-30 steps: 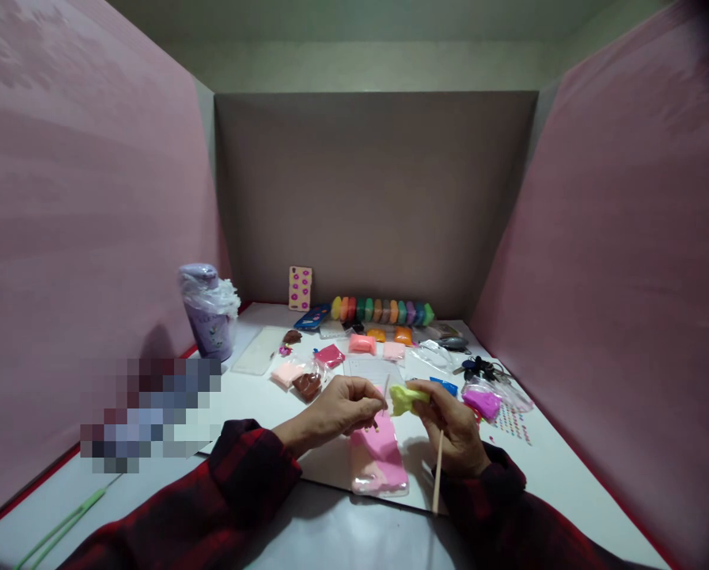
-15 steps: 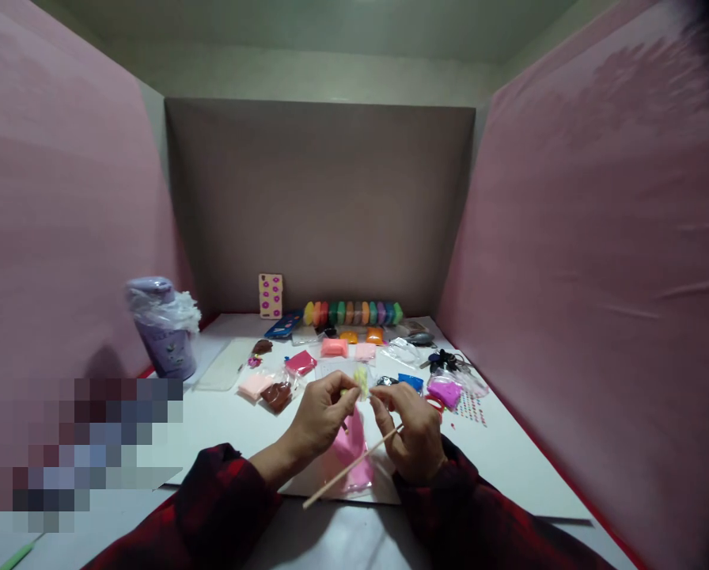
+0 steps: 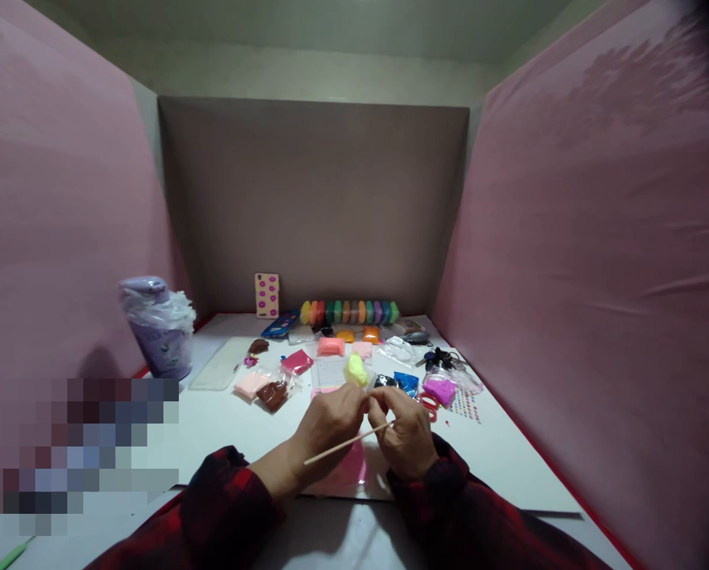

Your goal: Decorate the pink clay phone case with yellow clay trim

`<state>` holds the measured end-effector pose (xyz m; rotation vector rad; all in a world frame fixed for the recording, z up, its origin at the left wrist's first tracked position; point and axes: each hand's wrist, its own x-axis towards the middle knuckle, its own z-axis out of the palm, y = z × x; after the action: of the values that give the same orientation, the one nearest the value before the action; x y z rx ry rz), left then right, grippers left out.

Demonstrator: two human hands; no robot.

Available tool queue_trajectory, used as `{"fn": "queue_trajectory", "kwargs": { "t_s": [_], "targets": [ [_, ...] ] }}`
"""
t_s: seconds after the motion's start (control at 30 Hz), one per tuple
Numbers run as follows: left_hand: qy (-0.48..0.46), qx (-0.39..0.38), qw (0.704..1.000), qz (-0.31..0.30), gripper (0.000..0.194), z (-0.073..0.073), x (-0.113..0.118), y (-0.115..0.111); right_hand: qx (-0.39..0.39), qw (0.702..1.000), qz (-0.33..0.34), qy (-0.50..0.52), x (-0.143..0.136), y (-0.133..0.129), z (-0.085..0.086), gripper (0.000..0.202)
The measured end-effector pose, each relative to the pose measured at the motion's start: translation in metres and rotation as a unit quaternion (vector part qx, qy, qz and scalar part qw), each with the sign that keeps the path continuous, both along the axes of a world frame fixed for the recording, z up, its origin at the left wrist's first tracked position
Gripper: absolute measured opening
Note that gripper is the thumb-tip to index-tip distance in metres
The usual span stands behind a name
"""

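Above the middle of the white table (image 3: 509,467), in the head view, the left hand (image 3: 331,427) and the right hand (image 3: 407,435) meet fingertip to fingertip around a small lump of soft yellow-green modelling clay (image 3: 356,370), which sticks up just past the fingers. Both hands are pinched on the lump; the right hand also grips a thin wooden stick (image 3: 346,446) that slants down to the left under the left wrist. The work seems to be shaping the lump, and it likely goes best with light, even pressure from the fingertips, so the soft clay does not tear, and with the stick kept clear of it.

Beneath the hands lies a flat pink clay sheet in a clear bag (image 3: 348,467). Packets crowd the far side: a magenta clay packet (image 3: 441,389), a brown clay packet (image 3: 273,393) and a row of coloured clay blocks (image 3: 348,311) at the back wall. A lilac cup wrapped in plastic (image 3: 158,324) stands far left. Pink side panels (image 3: 597,277) close in both flanks; open room lies mostly at the near right.
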<state>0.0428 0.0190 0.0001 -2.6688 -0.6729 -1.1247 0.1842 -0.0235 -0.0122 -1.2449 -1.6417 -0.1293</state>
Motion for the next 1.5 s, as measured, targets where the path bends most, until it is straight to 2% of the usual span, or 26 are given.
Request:
{"fn": "queue_trajectory", "kwargs": {
  "t_s": [0.07,0.17,0.27,0.4,0.5,0.6,0.67,0.77,0.83,0.93,1.0,1.07,1.17,1.33,1.4,1.5],
  "targets": [
    [0.003,-0.022,1.000,0.004,0.024,0.000,0.001,-0.002,-0.004,1.000,-0.010,0.003,0.000,0.001,0.000,0.019],
    [-0.048,-0.134,0.990,0.009,0.018,0.005,0.003,-0.006,0.005,1.000,-0.024,0.011,-0.001,0.001,0.000,0.018],
    [-0.131,-0.237,0.962,0.016,0.013,0.012,0.006,-0.009,0.028,0.999,-0.036,0.019,0.000,0.001,-0.002,0.016],
    [-0.229,-0.342,0.911,0.028,0.016,0.016,0.008,-0.009,0.054,0.997,-0.054,0.019,0.001,0.003,-0.003,0.015],
    [-0.235,-0.402,0.885,0.005,0.016,0.015,0.008,-0.007,0.039,0.996,-0.074,0.013,0.002,0.005,-0.004,0.016],
    [-0.225,-0.434,0.872,-0.029,0.017,0.016,0.007,-0.008,0.000,0.995,-0.101,0.001,0.003,0.006,-0.005,0.016],
    [-0.221,-0.429,0.875,-0.039,0.018,0.018,0.006,-0.009,-0.024,0.992,-0.123,-0.006,0.004,0.007,-0.005,0.017],
    [-0.218,-0.380,0.897,-0.065,0.019,0.023,0.003,-0.012,-0.041,0.989,-0.139,-0.013,0.005,0.007,-0.005,0.018],
    [-0.205,-0.347,0.908,-0.117,0.020,0.023,0.002,-0.014,-0.032,0.991,-0.125,-0.023,0.004,0.006,-0.005,0.017],
    [-0.195,-0.356,0.898,-0.171,0.023,0.020,0.003,-0.014,0.001,0.995,-0.094,-0.043,0.003,0.005,-0.003,0.016],
    [-0.205,-0.368,0.894,-0.151,0.021,0.018,0.003,-0.013,0.016,0.996,-0.079,-0.045,0.003,0.004,-0.003,0.015],
    [-0.206,-0.354,0.905,-0.116,0.015,0.017,0.004,-0.012,0.019,0.997,-0.064,-0.037,0.003,0.004,-0.002,0.015],
    [-0.193,-0.288,0.934,-0.086,0.010,0.018,0.002,-0.010,0.019,0.999,-0.036,-0.023,0.003,0.003,-0.001,0.016],
    [-0.141,-0.184,0.969,-0.088,0.017,0.015,-0.002,-0.006,0.044,0.999,0.003,-0.013,0.002,0.001,0.000,0.018],
    [-0.139,-0.174,0.972,-0.071,0.017,0.014,-0.003,-0.006,0.055,0.998,0.027,-0.011,0.001,0.001,0.001,0.017],
    [-0.160,-0.192,0.968,-0.005,0.009,0.016,-0.003,-0.008,0.069,0.996,0.055,-0.011,0.002,0.000,0.002,0.017]
  ]
}}
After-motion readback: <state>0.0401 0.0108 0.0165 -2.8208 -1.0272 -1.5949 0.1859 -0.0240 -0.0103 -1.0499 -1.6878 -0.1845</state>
